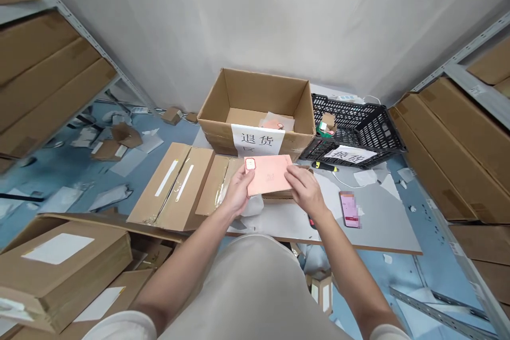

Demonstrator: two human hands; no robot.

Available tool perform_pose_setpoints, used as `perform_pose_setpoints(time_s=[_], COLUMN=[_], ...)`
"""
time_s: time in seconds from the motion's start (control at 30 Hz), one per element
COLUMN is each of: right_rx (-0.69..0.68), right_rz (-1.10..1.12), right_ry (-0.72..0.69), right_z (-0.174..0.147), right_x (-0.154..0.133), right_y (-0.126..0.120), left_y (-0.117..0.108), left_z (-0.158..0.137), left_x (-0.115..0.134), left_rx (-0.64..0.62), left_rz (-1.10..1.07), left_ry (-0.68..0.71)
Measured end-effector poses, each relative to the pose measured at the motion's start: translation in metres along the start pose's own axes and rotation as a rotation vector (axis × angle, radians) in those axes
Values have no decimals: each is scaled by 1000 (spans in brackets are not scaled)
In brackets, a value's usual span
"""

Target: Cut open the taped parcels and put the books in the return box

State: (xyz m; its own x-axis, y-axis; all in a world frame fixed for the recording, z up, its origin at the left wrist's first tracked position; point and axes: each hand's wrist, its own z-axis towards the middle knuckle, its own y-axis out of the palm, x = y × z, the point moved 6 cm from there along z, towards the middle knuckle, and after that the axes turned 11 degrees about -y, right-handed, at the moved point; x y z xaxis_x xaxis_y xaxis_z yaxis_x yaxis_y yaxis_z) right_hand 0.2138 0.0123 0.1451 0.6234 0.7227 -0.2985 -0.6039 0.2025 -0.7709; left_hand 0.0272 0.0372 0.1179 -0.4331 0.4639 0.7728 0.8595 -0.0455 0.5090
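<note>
1. Cartons (175, 186), at nine o'clock from the pink packet (271, 178), which we take as the dial's centre.
2. Left hand (238, 190), at eight o'clock, gripping the packet's left edge; we see its thumb just below the red-framed label (250, 163) and would leave that label uncovered for reading.
3. Open box (266, 90), at twelve o'clock, beyond the packet.
4. Pink packet, spanning both hands. We judge it thin and bendable, so we advise level, even support without pressing its middle.
5. Right hand (306, 190), towards four o'clock, gripping the right edge; we recommend light fingers here.
6. Phone (349, 210), near four o'clock, well apart.
</note>
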Motion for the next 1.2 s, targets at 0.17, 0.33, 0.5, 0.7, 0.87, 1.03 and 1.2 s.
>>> perform_pose_setpoints(time_s=[0.17,0.33,0.5,0.7,0.87,1.03,1.2], right_rx=[243,486,563,567,594,616,338], right_rz=[303,979,1321,1340,1333,1333,1393], right_ry=[407,847,962,1003,921,826,828], right_z=[-29,-47,-61,-74,-74,-48,-16], right_x=[-2,-12,-21,-18,-11,9,19], right_y=[7,30,37,35,30,20,19], left_y=[9,16,14,15,16,36,52], left_z=[-7,-11,-19,-19,-19,-28,-38], left_x=[-14,-33,-44,-48,-58,-81,-88], left_rx=[-112,-90,-60,-107,-116,-267,-330], left_rz=[64,281,294,300,203,-110,-180], left_ry=[76,57,-28,-32,-114,-386,-510])
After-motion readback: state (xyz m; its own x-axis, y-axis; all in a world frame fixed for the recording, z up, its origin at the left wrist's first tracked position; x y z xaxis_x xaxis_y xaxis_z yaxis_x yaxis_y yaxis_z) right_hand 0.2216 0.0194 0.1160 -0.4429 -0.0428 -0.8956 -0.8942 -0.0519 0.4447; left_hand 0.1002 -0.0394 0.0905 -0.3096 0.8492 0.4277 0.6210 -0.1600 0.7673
